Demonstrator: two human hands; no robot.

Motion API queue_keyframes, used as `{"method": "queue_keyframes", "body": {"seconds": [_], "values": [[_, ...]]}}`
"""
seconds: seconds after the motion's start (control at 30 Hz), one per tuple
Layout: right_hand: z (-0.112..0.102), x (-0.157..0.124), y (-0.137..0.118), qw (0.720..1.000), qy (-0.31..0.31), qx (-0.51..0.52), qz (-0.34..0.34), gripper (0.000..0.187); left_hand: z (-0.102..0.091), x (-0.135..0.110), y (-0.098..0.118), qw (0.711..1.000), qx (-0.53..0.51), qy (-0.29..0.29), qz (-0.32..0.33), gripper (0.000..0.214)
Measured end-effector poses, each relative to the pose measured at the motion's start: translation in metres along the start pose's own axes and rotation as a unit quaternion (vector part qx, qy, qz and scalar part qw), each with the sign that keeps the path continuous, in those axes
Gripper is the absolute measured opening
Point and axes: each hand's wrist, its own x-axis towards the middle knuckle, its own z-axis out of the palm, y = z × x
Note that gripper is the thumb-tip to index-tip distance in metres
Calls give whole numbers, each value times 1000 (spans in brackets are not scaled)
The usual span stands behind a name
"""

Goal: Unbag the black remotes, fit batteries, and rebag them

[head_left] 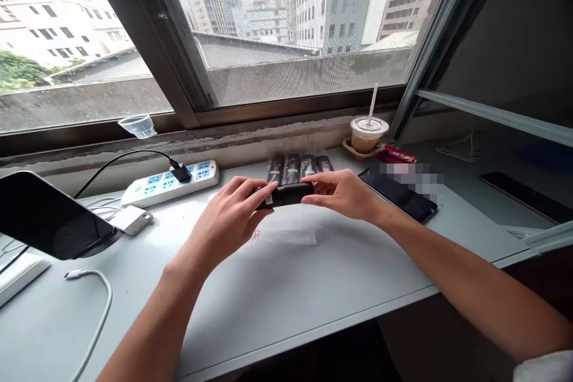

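Note:
My left hand (235,206) is closed around the left end of a black oblong object (290,194), held level above the desk. A small white label shows on it beside my left fingers. At the other end, my right hand (342,194) pinches it between thumb and fingers. What kind of object it is, I cannot tell. Behind it, several dark packets in clear wrapping (292,168) lie side by side near the wall. Below my hands, a thin pale sheet or bag (289,236) with red marks lies on the desk.
To the left are a white power strip (172,182) with a black plug, a white charger (133,219), a tilted dark screen (54,215) and a white cable (107,292). Rightward, a lidded drink cup (369,131) with a straw stands behind a dark tablet (403,194).

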Motion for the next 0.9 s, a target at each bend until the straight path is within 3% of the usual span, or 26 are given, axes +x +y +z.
{"method": "queue_keyframes", "body": {"seconds": [0.27,0.63,0.77,0.9], "values": [[-9,7,5,998,5,70,-3,38,0,-13,-25,997,-16,-18,-67,40],[-10,10,17,995,22,-38,-95,15,-2,-16,-26,996,-31,-16,-83,38],[-8,12,19,993,24,3,-118,32,-1,-17,-27,995,-38,-11,-87,38],[-9,12,20,989,16,-20,-146,45,-1,-16,-27,994,-60,-10,-89,37]]}}
